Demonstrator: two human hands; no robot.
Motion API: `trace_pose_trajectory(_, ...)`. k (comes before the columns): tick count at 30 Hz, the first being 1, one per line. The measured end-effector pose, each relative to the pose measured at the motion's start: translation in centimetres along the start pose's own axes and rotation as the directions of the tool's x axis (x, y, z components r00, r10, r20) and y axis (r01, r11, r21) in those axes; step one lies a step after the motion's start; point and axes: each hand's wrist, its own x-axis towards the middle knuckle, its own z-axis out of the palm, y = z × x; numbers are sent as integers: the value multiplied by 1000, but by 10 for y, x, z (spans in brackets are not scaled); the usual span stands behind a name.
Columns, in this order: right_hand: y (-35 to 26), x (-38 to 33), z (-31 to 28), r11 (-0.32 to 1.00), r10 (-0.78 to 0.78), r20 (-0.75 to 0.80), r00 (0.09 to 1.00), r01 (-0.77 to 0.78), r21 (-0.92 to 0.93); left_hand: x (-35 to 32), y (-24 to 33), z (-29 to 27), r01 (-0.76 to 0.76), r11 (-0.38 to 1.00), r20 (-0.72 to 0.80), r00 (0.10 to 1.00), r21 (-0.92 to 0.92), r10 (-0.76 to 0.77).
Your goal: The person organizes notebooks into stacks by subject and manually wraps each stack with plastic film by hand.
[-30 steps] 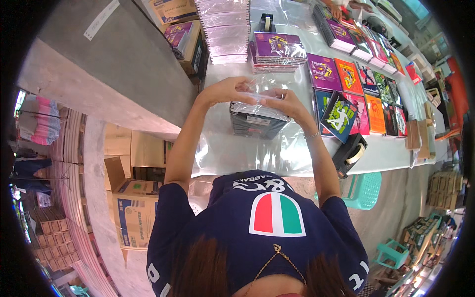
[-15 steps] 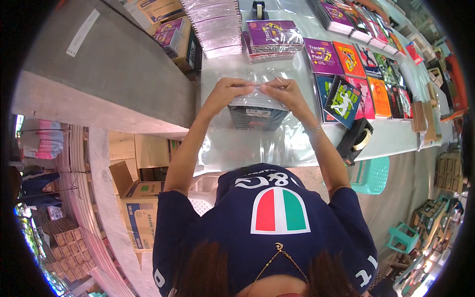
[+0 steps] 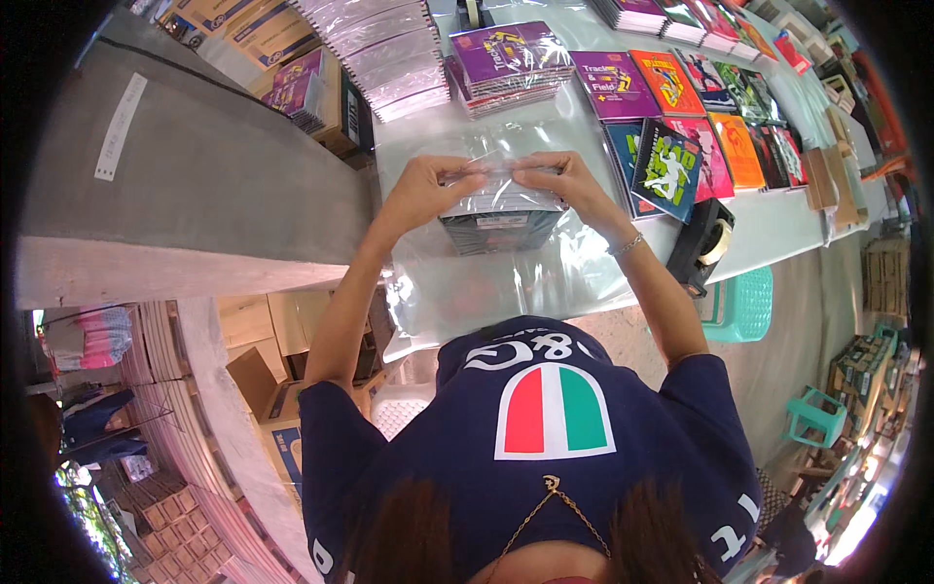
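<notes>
A stack of notebooks (image 3: 500, 236) with dark covers lies before me on the table, wrapped in clear plastic film (image 3: 498, 156). My left hand (image 3: 428, 193) pinches the film at the stack's far side, thumb against fingers. Close by on the right, my right hand (image 3: 572, 187) pinches the same film in a similar way. A small gap separates the two sets of fingertips, with film stretched across it. Part of the stack's top is covered by glare and by my hands.
Beyond my hands stand purple notebooks (image 3: 511, 56) and a tall spiral-bound pile (image 3: 384, 58). Colourful notebooks (image 3: 671, 83) lie in rows at the right, near a black tape dispenser (image 3: 702, 248). A concrete pillar (image 3: 195, 165) rises left of the table (image 3: 467, 302).
The whole view has shifted and turned a little. My fingertips are slightly farther apart along the film, and both hands still pinch it. The stack stays in front of me.
</notes>
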Motion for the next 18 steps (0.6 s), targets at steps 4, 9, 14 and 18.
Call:
trace_pose_trajectory(4, 4, -2, -4, 997, 49, -17, 999, -50, -55, -8, 9, 9, -137, 968, -68, 986, 208, 154)
trace_pose_trajectory(9, 2, -3, -2, 995, -27, 36, 999, 31, -96, -10, 4, 7, -54, 997, -32, 998, 52, 56)
trace_pose_trajectory(14, -18, -16, -11, 824, -167, 248, 954, 274, -496, -18, 4, 11, -215, 959, -51, 972, 183, 227)
trace_pose_trajectory(18, -26, -31, 6, 379, -205, 297, 933, 355, -854, -19, 4, 9, -287, 882, 17, 953, 375, 303)
